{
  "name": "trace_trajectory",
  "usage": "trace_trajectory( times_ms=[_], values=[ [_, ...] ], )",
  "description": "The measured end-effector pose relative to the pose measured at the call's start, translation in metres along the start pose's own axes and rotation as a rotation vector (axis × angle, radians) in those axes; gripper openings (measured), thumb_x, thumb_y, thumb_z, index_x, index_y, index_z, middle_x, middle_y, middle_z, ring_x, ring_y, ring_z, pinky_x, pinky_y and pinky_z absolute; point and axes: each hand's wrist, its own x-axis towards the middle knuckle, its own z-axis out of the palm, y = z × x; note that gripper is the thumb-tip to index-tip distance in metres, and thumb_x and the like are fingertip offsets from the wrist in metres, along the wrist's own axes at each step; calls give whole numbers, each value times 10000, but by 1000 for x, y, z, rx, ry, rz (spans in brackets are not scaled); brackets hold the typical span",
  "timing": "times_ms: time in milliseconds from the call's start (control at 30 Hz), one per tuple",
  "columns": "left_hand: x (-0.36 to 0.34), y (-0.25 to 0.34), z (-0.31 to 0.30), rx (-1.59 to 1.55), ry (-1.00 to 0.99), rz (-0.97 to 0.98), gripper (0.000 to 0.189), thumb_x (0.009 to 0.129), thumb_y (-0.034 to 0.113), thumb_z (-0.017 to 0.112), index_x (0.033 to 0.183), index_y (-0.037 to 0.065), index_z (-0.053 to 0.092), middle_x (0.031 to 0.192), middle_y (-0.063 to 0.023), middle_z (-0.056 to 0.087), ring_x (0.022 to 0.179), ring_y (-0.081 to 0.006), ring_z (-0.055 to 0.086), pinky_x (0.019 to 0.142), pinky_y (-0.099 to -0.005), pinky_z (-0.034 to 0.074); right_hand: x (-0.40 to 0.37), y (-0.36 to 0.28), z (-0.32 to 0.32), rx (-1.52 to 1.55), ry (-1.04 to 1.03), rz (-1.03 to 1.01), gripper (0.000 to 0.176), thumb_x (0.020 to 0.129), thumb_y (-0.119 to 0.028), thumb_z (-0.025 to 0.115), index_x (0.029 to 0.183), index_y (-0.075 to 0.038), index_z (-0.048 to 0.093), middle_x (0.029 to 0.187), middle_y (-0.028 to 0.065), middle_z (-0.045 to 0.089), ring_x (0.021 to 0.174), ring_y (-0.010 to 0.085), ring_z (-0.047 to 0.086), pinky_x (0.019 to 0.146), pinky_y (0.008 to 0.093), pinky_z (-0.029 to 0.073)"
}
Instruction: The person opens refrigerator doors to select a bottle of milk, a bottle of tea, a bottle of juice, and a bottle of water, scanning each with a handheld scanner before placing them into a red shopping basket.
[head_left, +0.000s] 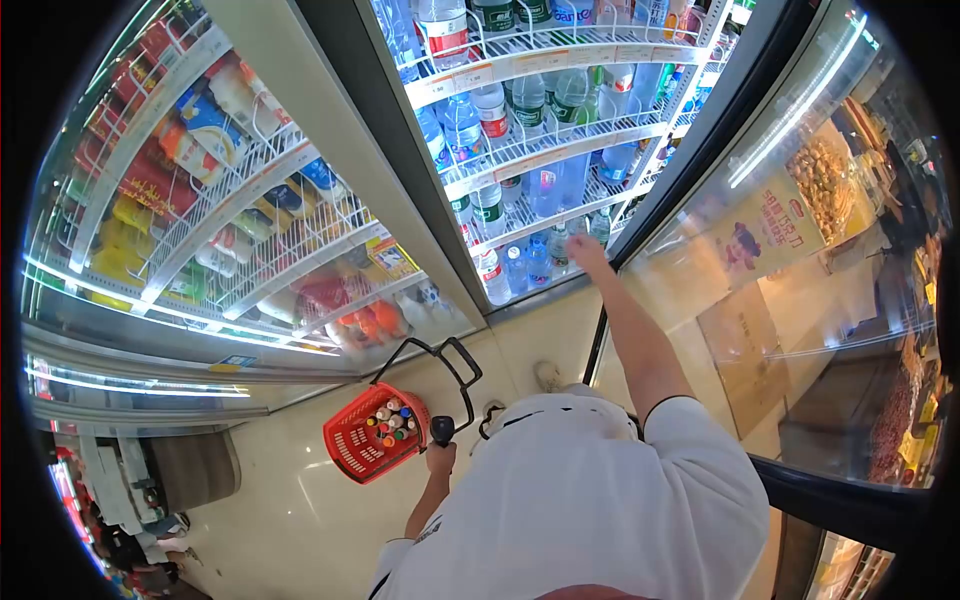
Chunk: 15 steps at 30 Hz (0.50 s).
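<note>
My left hand is wrapped round the black grip of a pull handle on a red shopping basket. Several small bottles with coloured caps stand inside the basket. My right arm reaches into the open drinks fridge. My right hand is at the low shelf, close to small clear bottles near the right side of the fridge. Its fingers are small and smeared here, so I cannot tell whether they grip anything. Blue-tinted water bottles stand left of this hand.
White wire shelves carry rows of bottles. The open glass door stands at my right, with a cardboard box seen beyond it. At left, a closed glass door covers packaged goods. Pale tiles form the floor.
</note>
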Motion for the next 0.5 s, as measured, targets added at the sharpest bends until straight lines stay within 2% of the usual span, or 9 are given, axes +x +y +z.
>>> trace_trajectory(
  times_ms=[33,133,167,233,267,367,433,467,500],
  values=[
    [1,10,-1,-41,-2,-17,331,700,231,694,929,-7,702,821,-233,710,806,-403,709,745,-491,556,20,-23,-13,10,47,88,259,881,-261,659,979,-27,705,759,28,667,664,114,609,631,286,481],
    [15,16,9,-20,62,39,340,694,229,699,936,-10,706,819,-233,709,818,-417,704,751,-491,552,76,-85,-49,98,225,-44,210,876,-212,672,973,-28,699,780,28,669,687,109,600,623,268,468],
    [13,22,8,-26,70,43,340,694,229,699,936,-10,706,819,-233,709,818,-417,704,751,-491,552,109,-78,-59,39,255,-154,244,877,-241,702,988,-24,692,805,37,674,711,125,609,645,290,485],
    [7,37,5,-33,87,78,345,695,236,704,936,-10,714,820,-235,708,842,-420,703,770,-489,548,126,-136,-85,-155,383,-187,400,855,-366,735,1013,-3,676,820,74,677,726,169,631,680,341,505],
    [8,35,8,-37,82,51,358,698,249,710,948,-7,718,824,-239,707,871,-422,699,786,-488,544,139,-153,-90,-87,480,-193,408,852,-388,728,967,1,690,796,101,681,725,222,650,691,363,509],
    [-3,35,9,-42,48,-12,360,701,248,704,956,-6,712,781,-221,708,720,-387,711,691,-462,565,159,-218,-122,-272,508,-150,415,832,-406,724,922,-1,712,769,132,683,722,296,653,701,392,512],
    [-14,23,14,-143,108,103,323,701,228,684,924,-5,708,761,-214,707,653,-369,706,654,-452,570,183,-230,-126,-300,715,-275,422,804,-421,725,895,-9,730,746,156,680,747,345,663,716,419,515],
    [-25,24,13,-148,125,55,284,702,213,667,890,4,709,762,-214,706,688,-375,709,675,-456,565,181,-253,-139,-245,539,-193,495,767,-440,747,988,3,731,849,191,707,853,364,682,795,431,526],
    [-28,18,15,-151,132,54,284,702,213,667,890,4,709,762,-214,706,688,-375,709,675,-456,565,186,-260,-140,-240,538,-199,495,767,-440,747,988,3,731,849,191,707,853,364,682,795,431,526]
  ],
)
